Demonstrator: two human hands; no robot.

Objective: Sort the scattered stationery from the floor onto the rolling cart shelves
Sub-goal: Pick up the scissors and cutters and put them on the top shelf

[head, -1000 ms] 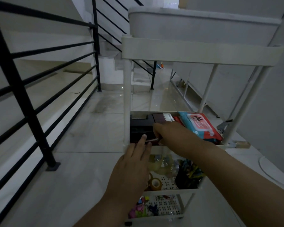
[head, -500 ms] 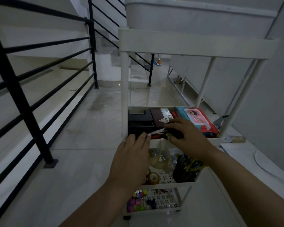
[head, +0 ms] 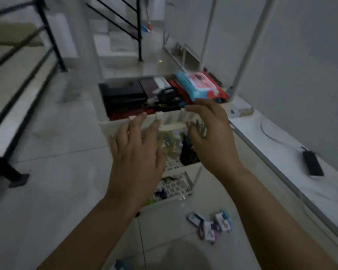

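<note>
So the right hand had something dark with a pale tip pinched over the cart half a second ago, and now it's let go. Both hands are pulled back from the shelf edge with fingers spread, holding nothing. A pair of black scissors now lies on top of the dark stuff on that shelf, so I'd guess that one's sorted.

Left hand hovers over the lower shelves.

Count: two hands, three shelves in view, one blue wipes pack, and roughly five small packets on the floor, plus something blurry at the bottom edge. So there's more to pick up.
</note>
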